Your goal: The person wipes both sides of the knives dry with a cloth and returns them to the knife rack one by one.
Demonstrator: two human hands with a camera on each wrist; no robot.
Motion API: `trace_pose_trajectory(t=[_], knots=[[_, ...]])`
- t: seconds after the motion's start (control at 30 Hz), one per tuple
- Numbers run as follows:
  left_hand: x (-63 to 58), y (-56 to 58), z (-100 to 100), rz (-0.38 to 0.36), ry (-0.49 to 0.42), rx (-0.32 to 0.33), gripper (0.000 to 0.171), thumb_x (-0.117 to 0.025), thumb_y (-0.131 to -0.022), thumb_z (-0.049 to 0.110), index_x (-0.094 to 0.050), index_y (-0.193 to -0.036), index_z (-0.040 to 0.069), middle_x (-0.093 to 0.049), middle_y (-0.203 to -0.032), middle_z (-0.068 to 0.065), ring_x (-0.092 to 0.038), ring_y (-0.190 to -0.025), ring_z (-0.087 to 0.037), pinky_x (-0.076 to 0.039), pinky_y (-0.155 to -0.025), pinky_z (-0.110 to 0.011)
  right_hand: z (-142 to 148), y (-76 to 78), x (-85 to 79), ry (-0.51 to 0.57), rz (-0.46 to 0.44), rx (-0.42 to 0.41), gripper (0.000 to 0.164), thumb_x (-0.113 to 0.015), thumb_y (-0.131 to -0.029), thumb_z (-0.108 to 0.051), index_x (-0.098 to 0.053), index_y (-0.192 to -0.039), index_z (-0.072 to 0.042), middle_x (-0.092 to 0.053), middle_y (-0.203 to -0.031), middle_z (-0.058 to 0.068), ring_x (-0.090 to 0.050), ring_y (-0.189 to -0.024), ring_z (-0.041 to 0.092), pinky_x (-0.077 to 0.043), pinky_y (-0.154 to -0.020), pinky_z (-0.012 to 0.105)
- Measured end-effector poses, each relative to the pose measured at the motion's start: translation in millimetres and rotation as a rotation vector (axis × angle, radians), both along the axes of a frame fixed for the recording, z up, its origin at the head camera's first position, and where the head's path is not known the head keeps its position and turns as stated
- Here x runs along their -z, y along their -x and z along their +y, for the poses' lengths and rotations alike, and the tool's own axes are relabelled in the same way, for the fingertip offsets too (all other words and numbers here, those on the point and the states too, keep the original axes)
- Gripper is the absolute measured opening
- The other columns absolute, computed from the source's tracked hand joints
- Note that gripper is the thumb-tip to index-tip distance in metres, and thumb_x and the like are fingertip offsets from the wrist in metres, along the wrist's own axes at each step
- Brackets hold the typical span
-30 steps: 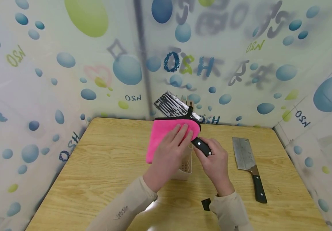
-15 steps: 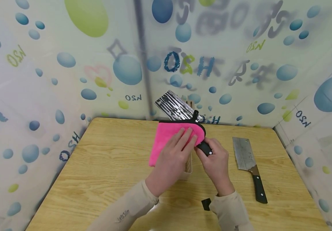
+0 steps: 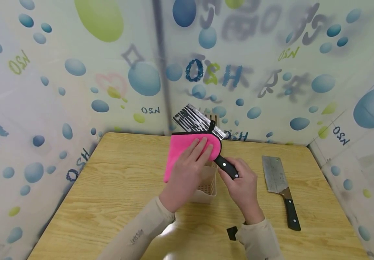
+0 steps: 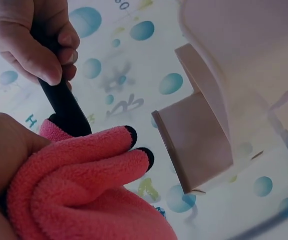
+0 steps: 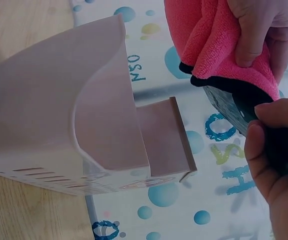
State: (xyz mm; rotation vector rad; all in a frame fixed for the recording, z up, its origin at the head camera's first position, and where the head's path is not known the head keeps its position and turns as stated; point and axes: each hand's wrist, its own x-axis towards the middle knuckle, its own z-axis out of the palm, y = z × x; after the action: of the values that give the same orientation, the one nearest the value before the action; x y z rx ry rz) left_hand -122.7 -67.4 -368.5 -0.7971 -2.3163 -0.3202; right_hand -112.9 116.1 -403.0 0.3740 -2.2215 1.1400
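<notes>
Over the middle of the table [image 3: 118,180], I hold a big knife [image 3: 226,168] up with my right hand [image 3: 242,186]. My fingers are curled round its black handle, which has pale round dots on it. My left hand [image 3: 185,177] pinches a fluffy pink cloth [image 3: 181,146] folded around the knife's blade [image 3: 193,118]. My thumb is on one side of it and my fingers are on the other. The cloth has a black edge and a little black loop. Past that edge the wide blade pokes out, tipped up to the left, shiny with dark stripes.

Under my hands, a pale plastic box [image 3: 201,196] stands on the table, partly hidden by my left hand. It has little holes, and a smaller box [image 4: 194,140] sticks out from it. Some brown prongs [image 3: 213,117] show just behind the blade.

Off to my right, another knife [image 3: 275,177] lies flat, well apart from my hands. Its wide grey blade points away from me. By my right sleeve [image 3: 259,238] is a small black thing [image 3: 232,233]; I can't tell what it is. Blue and green bubbles cover the walls [image 3: 92,57].
</notes>
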Motion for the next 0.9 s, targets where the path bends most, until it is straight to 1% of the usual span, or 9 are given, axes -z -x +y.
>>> trace_pose_trajectory(t=[0.23,0.37,0.47,0.6,0.67,0.77,0.9], knots=[[-0.2,6.8,-5,0.023,-0.037,-0.025,0.045,-0.066,-0.092,-0.009,-0.066,-0.136,0.001,-0.061,-0.144,-0.019,-0.058,-0.134,-0.036,-0.046,-0.114,-0.041,1,-1.7,1.8,0.004,0.01,-0.017,0.033,-0.086,-0.08,0.002,-0.075,-0.11,0.002,-0.074,-0.098,0.013,-0.069,-0.083,0.022,-0.06,-0.069,0.034],[-0.4,9.6,-9,0.006,-0.055,-0.037,0.043,-0.062,-0.094,-0.01,-0.066,-0.136,0.0,-0.061,-0.144,-0.02,-0.057,-0.135,-0.036,-0.045,-0.115,-0.041,1,-2.5,2.7,0.003,0.008,-0.026,0.033,-0.086,-0.078,0.004,-0.075,-0.11,0.001,-0.073,-0.096,0.012,-0.067,-0.081,0.02,-0.059,-0.067,0.031],[-0.9,12.3,-12,-0.008,-0.061,-0.054,0.047,-0.061,-0.092,-0.013,-0.066,-0.136,0.0,-0.061,-0.144,-0.02,-0.057,-0.135,-0.036,-0.045,-0.115,-0.041,2,-3.4,3.1,0.001,0.02,-0.036,0.034,-0.086,-0.078,0.004,-0.075,-0.11,0.0,-0.073,-0.096,0.011,-0.067,-0.081,0.019,-0.058,-0.067,0.029],[-1.1,17.1,-17,-0.006,-0.054,-0.08,0.052,-0.062,-0.087,-0.016,-0.066,-0.136,0.0,-0.061,-0.143,-0.02,-0.058,-0.134,-0.036,-0.047,-0.113,-0.041,3,-4.7,4.3,0.004,0.039,-0.054,0.033,-0.086,-0.079,0.003,-0.075,-0.11,-0.001,-0.074,-0.097,0.01,-0.067,-0.08,0.019,-0.053,-0.07,0.017],[-1.6,19.5,-20,-0.005,-0.053,-0.093,0.05,-0.064,-0.088,-0.014,-0.066,-0.136,0.0,-0.061,-0.143,-0.02,-0.058,-0.134,-0.036,-0.048,-0.112,-0.041,4,-5.1,4.9,0.005,0.05,-0.061,0.033,-0.086,-0.079,0.003,-0.075,-0.11,-0.002,-0.073,-0.096,0.01,-0.066,-0.079,0.018,-0.05,-0.07,0.012],[-2.3,23.0,-24,-0.017,-0.069,-0.113,0.048,-0.066,-0.09,-0.011,-0.066,-0.136,0.0,-0.062,-0.143,-0.02,-0.058,-0.134,-0.036,-0.049,-0.111,-0.042,5,-5.6,5.4,0.005,0.067,-0.071,0.034,-0.086,-0.078,0.004,-0.075,-0.11,-0.002,-0.073,-0.094,0.01,-0.065,-0.077,0.017,-0.049,-0.068,0.011],[-3.8,26.8,-29,-0.046,-0.107,-0.132,0.048,-0.063,-0.09,-0.013,-0.066,-0.136,0.001,-0.062,-0.142,-0.02,-0.058,-0.134,-0.038,-0.048,-0.111,-0.043,6,-6.3,5.3,0.008,0.074,-0.081,0.034,-0.086,-0.079,0.003,-0.076,-0.11,-0.002,-0.072,-0.094,0.009,-0.064,-0.076,0.016,-0.049,-0.068,0.012]])
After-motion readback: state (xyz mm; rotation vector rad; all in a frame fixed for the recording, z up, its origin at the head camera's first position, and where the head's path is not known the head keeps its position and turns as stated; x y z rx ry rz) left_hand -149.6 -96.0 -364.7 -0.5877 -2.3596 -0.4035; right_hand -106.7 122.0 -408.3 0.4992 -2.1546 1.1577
